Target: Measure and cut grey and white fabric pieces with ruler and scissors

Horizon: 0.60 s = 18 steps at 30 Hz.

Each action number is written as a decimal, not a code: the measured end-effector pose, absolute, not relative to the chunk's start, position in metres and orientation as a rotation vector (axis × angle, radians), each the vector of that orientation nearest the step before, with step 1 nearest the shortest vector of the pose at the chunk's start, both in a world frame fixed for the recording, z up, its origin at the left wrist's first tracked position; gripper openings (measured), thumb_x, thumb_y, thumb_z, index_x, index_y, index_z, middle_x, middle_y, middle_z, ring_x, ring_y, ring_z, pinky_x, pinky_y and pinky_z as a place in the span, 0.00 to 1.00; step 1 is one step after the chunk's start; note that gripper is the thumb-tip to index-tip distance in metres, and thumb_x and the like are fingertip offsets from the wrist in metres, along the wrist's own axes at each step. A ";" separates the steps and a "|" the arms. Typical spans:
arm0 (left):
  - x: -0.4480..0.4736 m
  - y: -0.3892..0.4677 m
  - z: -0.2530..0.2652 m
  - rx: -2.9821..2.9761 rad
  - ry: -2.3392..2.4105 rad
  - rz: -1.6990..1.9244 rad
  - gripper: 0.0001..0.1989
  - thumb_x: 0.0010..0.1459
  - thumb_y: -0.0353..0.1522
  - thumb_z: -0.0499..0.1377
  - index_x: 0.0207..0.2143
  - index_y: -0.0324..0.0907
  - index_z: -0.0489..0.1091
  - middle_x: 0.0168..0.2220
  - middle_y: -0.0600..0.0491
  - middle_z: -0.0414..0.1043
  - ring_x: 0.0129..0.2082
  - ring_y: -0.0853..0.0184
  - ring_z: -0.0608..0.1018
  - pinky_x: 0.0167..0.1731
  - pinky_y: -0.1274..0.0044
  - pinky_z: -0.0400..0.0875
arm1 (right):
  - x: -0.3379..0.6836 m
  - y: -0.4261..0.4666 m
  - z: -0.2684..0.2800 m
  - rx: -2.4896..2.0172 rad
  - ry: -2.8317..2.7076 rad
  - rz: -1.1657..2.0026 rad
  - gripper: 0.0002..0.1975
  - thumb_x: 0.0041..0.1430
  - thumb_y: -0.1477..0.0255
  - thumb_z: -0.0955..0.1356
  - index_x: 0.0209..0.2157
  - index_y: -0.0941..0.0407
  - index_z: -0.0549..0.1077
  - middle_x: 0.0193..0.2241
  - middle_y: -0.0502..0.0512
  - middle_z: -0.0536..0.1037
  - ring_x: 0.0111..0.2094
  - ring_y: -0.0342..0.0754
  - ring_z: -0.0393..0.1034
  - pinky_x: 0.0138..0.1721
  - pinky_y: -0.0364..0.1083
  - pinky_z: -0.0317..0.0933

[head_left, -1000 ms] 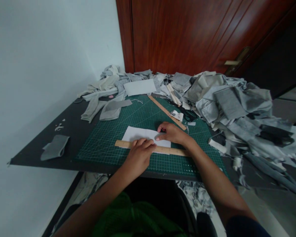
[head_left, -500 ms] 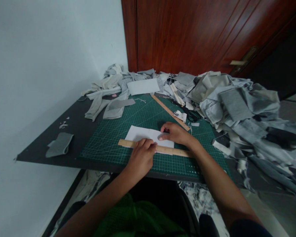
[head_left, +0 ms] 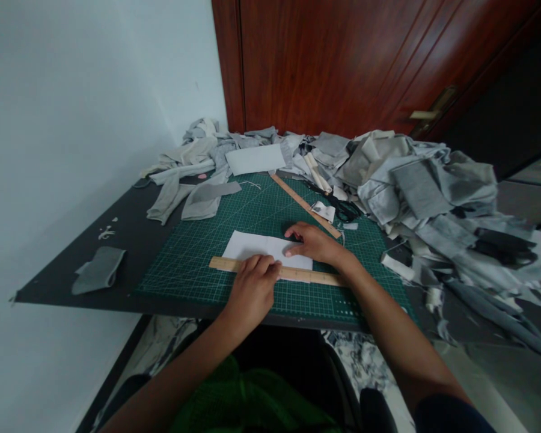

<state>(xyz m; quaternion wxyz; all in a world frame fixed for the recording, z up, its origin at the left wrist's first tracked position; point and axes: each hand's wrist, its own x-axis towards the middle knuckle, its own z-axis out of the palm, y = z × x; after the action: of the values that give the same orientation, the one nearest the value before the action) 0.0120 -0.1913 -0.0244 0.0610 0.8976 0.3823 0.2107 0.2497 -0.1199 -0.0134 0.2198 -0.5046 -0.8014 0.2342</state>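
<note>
My left hand (head_left: 253, 287) presses down on a wooden ruler (head_left: 297, 275), its fingers bent and held together over the wood. Under the ruler is a piece of white paper or fabric (head_left: 252, 242), mostly showing beyond the ruler's far edge. My right hand (head_left: 318, 243) rests at the right part of the white piece, thumb and forefinger apart with a gap between them, nothing visible in it. Its wrist lies over the ruler's right end. All this lies on a green gridded cutting mat (head_left: 175, 267).
A second wooden ruler (head_left: 300, 200) lies slanted behind my right hand, near black looped handles (head_left: 348, 210), perhaps scissors. Grey and white fabric scraps (head_left: 419, 186) are heaped at the right and back. A folded grey piece (head_left: 100, 269) sits on the dark table (head_left: 72, 240) at left.
The whole view has shifted slightly, so things appear a little further left. Both hands, the ruler and the white piece keep nearly the same places on the mat.
</note>
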 end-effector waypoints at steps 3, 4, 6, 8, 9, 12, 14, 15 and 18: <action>0.012 -0.191 -0.025 2.714 1.155 0.657 0.20 0.62 0.21 0.54 0.52 0.43 0.73 0.48 0.47 0.72 0.50 0.55 0.71 0.51 0.60 0.68 | 0.250 -0.119 -0.015 -1.399 -2.213 0.652 0.23 0.51 0.64 0.79 0.47 0.55 0.76 0.38 0.53 0.74 0.38 0.50 0.70 0.39 0.47 0.63; 0.012 -0.191 -0.025 2.716 1.157 0.656 0.20 0.62 0.21 0.54 0.52 0.43 0.73 0.48 0.47 0.72 0.50 0.55 0.71 0.51 0.60 0.68 | 0.250 -0.119 -0.015 -1.394 -2.217 0.649 0.23 0.52 0.64 0.79 0.48 0.55 0.76 0.38 0.53 0.74 0.37 0.50 0.70 0.39 0.47 0.63; 0.013 -0.192 -0.023 2.715 1.174 0.643 0.19 0.62 0.21 0.54 0.52 0.43 0.73 0.48 0.47 0.72 0.50 0.55 0.71 0.50 0.61 0.69 | 0.250 -0.119 -0.016 -1.383 -2.221 0.644 0.23 0.53 0.64 0.78 0.49 0.55 0.76 0.38 0.54 0.74 0.38 0.50 0.70 0.39 0.47 0.63; 0.013 -0.194 -0.022 2.712 1.184 0.623 0.19 0.63 0.22 0.54 0.53 0.42 0.73 0.48 0.47 0.72 0.50 0.55 0.71 0.51 0.62 0.69 | 0.250 -0.120 -0.016 -1.374 -2.224 0.644 0.23 0.54 0.64 0.77 0.50 0.55 0.75 0.39 0.55 0.74 0.39 0.51 0.71 0.40 0.48 0.63; 0.013 -0.194 -0.022 2.709 1.184 0.614 0.18 0.63 0.22 0.54 0.53 0.42 0.72 0.48 0.47 0.72 0.50 0.56 0.70 0.52 0.62 0.68 | 0.250 -0.121 -0.016 -1.372 -2.228 0.638 0.22 0.55 0.64 0.77 0.50 0.55 0.75 0.40 0.55 0.74 0.39 0.51 0.71 0.41 0.48 0.63; 0.012 -0.196 -0.022 2.692 1.185 0.609 0.18 0.64 0.23 0.54 0.54 0.41 0.72 0.50 0.47 0.71 0.52 0.56 0.70 0.53 0.63 0.68 | 0.251 -0.123 -0.015 -1.394 -2.254 0.590 0.18 0.55 0.62 0.76 0.44 0.56 0.76 0.37 0.54 0.74 0.37 0.51 0.70 0.38 0.47 0.62; 0.012 -0.197 -0.022 2.680 1.190 0.614 0.18 0.65 0.23 0.54 0.54 0.42 0.72 0.49 0.47 0.71 0.52 0.57 0.70 0.53 0.62 0.69 | 0.250 -0.124 -0.014 -1.437 -2.264 0.561 0.15 0.54 0.61 0.76 0.38 0.55 0.76 0.34 0.53 0.73 0.34 0.50 0.69 0.35 0.46 0.60; 0.012 -0.197 -0.023 2.675 1.194 0.617 0.18 0.65 0.23 0.53 0.54 0.43 0.72 0.49 0.48 0.71 0.51 0.57 0.70 0.52 0.62 0.69 | 0.250 -0.124 -0.014 -1.463 -2.264 0.553 0.14 0.54 0.61 0.76 0.36 0.55 0.76 0.33 0.53 0.73 0.33 0.50 0.69 0.34 0.46 0.59; 0.012 -0.197 -0.023 2.672 1.197 0.610 0.18 0.65 0.24 0.53 0.54 0.44 0.72 0.48 0.48 0.72 0.50 0.56 0.70 0.51 0.61 0.70 | 0.248 -0.126 -0.012 -1.509 -2.258 0.556 0.13 0.55 0.61 0.76 0.33 0.55 0.76 0.32 0.53 0.73 0.33 0.49 0.69 0.33 0.46 0.58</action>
<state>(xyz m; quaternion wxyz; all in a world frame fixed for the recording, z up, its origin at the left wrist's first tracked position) 0.0116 -0.1966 -0.0225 0.0753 0.8909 0.3990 0.2034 0.2482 -0.1263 -0.0119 0.1838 -0.5349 -0.8007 0.1973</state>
